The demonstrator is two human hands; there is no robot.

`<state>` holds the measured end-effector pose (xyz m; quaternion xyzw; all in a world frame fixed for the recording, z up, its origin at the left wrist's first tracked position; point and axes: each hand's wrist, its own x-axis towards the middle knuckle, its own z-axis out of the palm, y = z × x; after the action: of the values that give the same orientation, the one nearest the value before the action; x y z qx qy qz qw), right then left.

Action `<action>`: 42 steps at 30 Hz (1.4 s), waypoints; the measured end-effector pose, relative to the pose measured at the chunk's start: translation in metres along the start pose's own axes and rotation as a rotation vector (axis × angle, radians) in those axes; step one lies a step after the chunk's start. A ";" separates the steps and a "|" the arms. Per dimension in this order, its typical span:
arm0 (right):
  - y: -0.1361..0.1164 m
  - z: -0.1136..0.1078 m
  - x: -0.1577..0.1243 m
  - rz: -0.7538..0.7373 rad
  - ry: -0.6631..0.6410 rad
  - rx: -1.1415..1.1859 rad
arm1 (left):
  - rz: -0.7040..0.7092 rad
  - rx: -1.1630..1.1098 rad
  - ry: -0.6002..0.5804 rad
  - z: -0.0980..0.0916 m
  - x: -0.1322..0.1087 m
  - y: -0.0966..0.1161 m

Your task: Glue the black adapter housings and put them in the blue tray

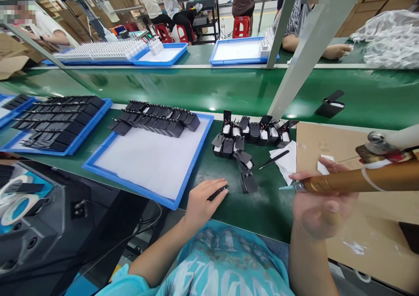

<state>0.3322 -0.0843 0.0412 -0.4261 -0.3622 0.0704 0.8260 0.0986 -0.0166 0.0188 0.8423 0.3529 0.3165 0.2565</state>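
My left hand [205, 201] rests on the green bench edge, its fingers closed around a small black plastic piece [216, 194] that is mostly covered. My right hand [322, 211] is palm up, with its fingers around the front of a gold-coloured glue dispenser [347, 181] that has a pale blue tapered tip pointing left. A scrap of white paper [324, 165] shows by its fingers. Between my hands lies a black case [248, 182]. Behind it several small black cases [254, 132] stand grouped, some with lids raised and white insides showing. Black tweezers [275, 159] lie on a white tissue [288, 167].
To the left, a blue-rimmed tray [178, 195] holds rows of black cases; another full tray [73, 149] stands beyond. A green conveyor belt [183, 86] runs behind, carrying one black case [330, 104]. A grey post [294, 64] slants up nearby. Cardboard [369, 239] covers the right bench. Co-workers sit opposite.
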 end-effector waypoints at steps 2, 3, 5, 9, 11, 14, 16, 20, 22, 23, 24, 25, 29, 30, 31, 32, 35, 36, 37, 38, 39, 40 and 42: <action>-0.001 0.000 -0.001 0.016 0.009 -0.013 | -0.001 0.098 0.021 0.004 -0.003 0.003; -0.001 0.000 -0.001 0.026 0.015 -0.018 | 0.003 0.174 0.014 0.006 -0.004 0.004; -0.001 0.000 -0.001 0.041 0.026 -0.019 | 0.009 0.347 -0.035 0.008 -0.007 0.006; -0.001 -0.001 -0.001 0.034 0.030 0.010 | -0.031 0.498 -0.197 0.005 -0.006 0.003; -0.001 -0.001 -0.001 0.037 0.037 0.015 | -0.089 0.374 -0.261 0.000 -0.004 -0.001; 0.000 0.000 -0.002 0.041 0.044 0.015 | -0.317 -0.093 -0.279 -0.008 0.000 -0.008; 0.001 0.001 -0.002 0.033 0.043 0.021 | -0.533 -0.563 -0.233 -0.009 0.001 -0.009; 0.001 0.002 -0.001 0.031 0.035 0.038 | -0.757 -1.374 -0.156 0.000 0.004 0.000; 0.000 0.002 0.000 0.030 0.032 0.039 | -0.786 -1.580 -0.176 0.004 0.007 0.007; 0.000 0.002 0.001 0.028 0.031 0.036 | -0.791 -1.645 -0.194 0.005 0.008 0.010; 0.000 0.002 0.001 0.026 0.031 0.031 | -0.787 -1.690 -0.209 0.005 0.010 0.012; 0.000 0.003 0.001 0.022 0.032 0.027 | -0.781 -1.715 -0.221 0.005 0.012 0.014; 0.002 0.002 0.001 0.021 0.047 0.021 | -0.771 -1.684 -0.225 0.001 0.017 0.016; 0.002 0.002 0.000 0.023 0.054 0.021 | -0.775 -1.664 -0.225 0.000 0.017 0.016; 0.003 0.002 0.000 0.029 0.060 0.021 | -0.782 -1.643 -0.226 0.000 0.017 0.016; 0.003 0.002 0.000 0.037 0.065 0.019 | -0.791 -1.621 -0.226 0.000 0.017 0.016; 0.004 0.003 0.000 0.045 0.086 0.006 | -0.831 -1.577 -0.208 0.001 0.017 0.016; 0.004 0.003 0.000 0.047 0.092 -0.002 | -0.846 -1.575 -0.194 0.001 0.017 0.017; 0.004 0.003 0.001 0.049 0.097 -0.009 | -0.862 -1.580 -0.177 0.001 0.018 0.017; 0.004 0.003 0.001 0.051 0.102 -0.017 | -0.878 -1.591 -0.157 0.002 0.018 0.017; 0.004 0.003 0.001 0.054 0.107 -0.023 | -0.893 -1.607 -0.135 0.002 0.019 0.017; 0.004 0.004 0.000 0.060 0.111 -0.029 | -0.907 -1.625 -0.114 0.002 0.019 0.017; 0.005 0.004 0.000 0.072 0.110 -0.031 | -0.929 -1.666 -0.083 0.002 0.020 0.018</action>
<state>0.3309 -0.0785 0.0386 -0.4546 -0.3017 0.0707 0.8351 0.1190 -0.0127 0.0365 0.1754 0.3039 0.3025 0.8862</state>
